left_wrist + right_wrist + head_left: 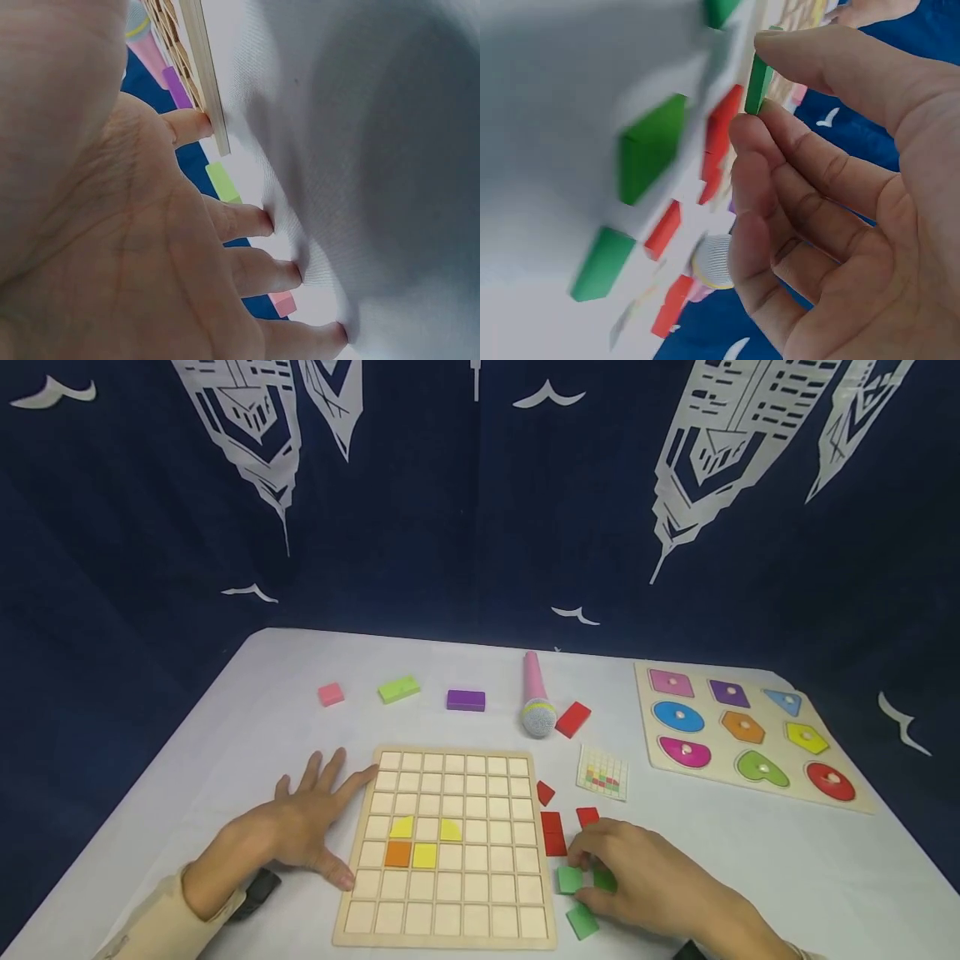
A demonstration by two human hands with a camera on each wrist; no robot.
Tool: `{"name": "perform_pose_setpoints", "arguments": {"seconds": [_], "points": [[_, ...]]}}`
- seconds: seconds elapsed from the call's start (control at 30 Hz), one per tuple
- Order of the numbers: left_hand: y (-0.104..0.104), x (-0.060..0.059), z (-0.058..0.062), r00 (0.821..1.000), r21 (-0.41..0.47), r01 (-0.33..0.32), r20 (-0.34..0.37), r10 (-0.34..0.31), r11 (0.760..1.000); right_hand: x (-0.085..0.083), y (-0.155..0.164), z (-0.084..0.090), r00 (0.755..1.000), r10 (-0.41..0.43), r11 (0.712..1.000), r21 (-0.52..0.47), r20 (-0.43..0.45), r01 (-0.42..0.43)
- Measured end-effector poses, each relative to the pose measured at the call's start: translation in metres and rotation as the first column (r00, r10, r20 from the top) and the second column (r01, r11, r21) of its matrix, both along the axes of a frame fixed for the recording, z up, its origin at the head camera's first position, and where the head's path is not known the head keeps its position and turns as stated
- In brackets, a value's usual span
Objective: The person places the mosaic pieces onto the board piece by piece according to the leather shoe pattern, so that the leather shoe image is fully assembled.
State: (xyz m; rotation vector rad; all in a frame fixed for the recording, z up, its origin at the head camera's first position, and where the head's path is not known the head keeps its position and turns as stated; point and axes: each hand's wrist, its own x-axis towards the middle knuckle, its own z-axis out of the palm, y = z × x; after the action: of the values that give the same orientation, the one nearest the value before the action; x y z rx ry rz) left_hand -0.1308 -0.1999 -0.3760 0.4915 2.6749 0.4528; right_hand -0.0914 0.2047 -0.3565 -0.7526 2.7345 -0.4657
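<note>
A wooden grid board [442,941] lies on the white table. In its cells are an orange square tile [397,854], a yellow square tile [424,856] and two yellow rounded tiles [451,831]. My left hand [303,822] is spread at the board's left side, index finger and thumb at the edge, the other fingertips on the cloth. Beyond the board's right edge, my right hand [648,868] pinches a green square tile [760,84] between thumb and fingers. Other green tiles [582,922] lie under and near that hand, and red tiles [553,833] sit just beyond.
A small pattern card [602,773] lies right of the board. Behind stand a pink toy microphone [534,681] and red, purple [466,700], lime [399,689] and pink [331,694] blocks. A shape puzzle board [720,768] occupies the far right; a dark curtain [480,527] hangs behind the table.
</note>
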Motion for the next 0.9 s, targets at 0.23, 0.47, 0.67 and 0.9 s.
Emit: {"name": "perform_pose_setpoints", "arguments": {"seconds": [0.23, 0.47, 0.67, 0.9], "points": [[0.0, 0.001, 0.001, 1.0, 0.001, 0.001, -0.005, -0.001, 1.0, -0.003, -0.021, 0.006, 0.995, 0.095, 0.992, -0.08, -0.02, -0.097], [0.0, 0.001, 0.001, 1.0, -0.001, 0.0, -0.007, 0.0, 1.0, -0.012, -0.064, -0.001, 0.975, 0.216, 0.967, -0.127, -0.042, -0.22], [0.001, 0.0, 0.0, 1.0, -0.001, -0.001, -0.005, 0.001, 1.0, -0.02, -0.105, -0.003, 0.952, 0.289, 0.95, -0.092, -0.098, -0.298], [0.0, 0.001, 0.001, 1.0, -0.004, -0.006, 0.0, 0.006, 1.0, -0.021, -0.145, -0.004, 0.907, 0.367, 0.922, -0.051, -0.207, -0.384]]}}
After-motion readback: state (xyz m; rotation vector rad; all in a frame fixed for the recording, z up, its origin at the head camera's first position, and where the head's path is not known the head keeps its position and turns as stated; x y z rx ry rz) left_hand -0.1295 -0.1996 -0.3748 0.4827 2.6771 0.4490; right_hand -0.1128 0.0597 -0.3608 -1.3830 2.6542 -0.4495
